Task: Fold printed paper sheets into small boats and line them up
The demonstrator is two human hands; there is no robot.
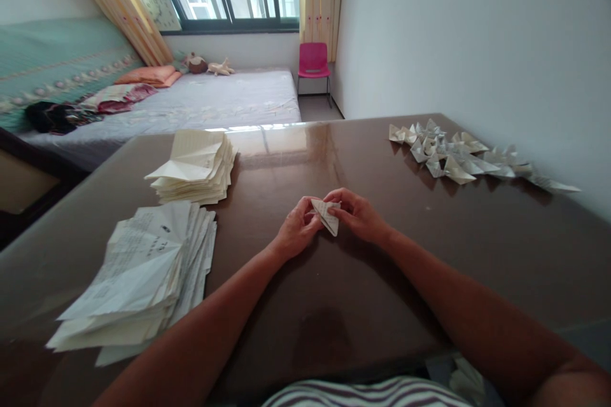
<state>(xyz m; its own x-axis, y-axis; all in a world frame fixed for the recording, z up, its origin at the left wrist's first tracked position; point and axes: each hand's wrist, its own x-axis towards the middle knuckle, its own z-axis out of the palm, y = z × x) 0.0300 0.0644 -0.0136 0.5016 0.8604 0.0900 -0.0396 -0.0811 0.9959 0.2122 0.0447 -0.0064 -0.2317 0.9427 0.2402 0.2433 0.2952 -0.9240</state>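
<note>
A small folded piece of printed paper (328, 216), triangular in outline, is held above the middle of the brown table (286, 305). My left hand (300, 229) pinches its left side between thumb and fingers. On the other side, my right hand (359, 215) grips its upper right part, the thumb lying on the front face. The layers of the fold show along the lower edge; its back is hidden. Both forearms reach in from the bottom of the view.
Two stacks of creased paper stand at the left, a whiter stack (138, 267) nearer and a cream stack (195, 162) behind. Several folded paper boats (443, 151) lie at the far right by the wall. Beyond the table are a bed (238, 98) and a pink chair (314, 62).
</note>
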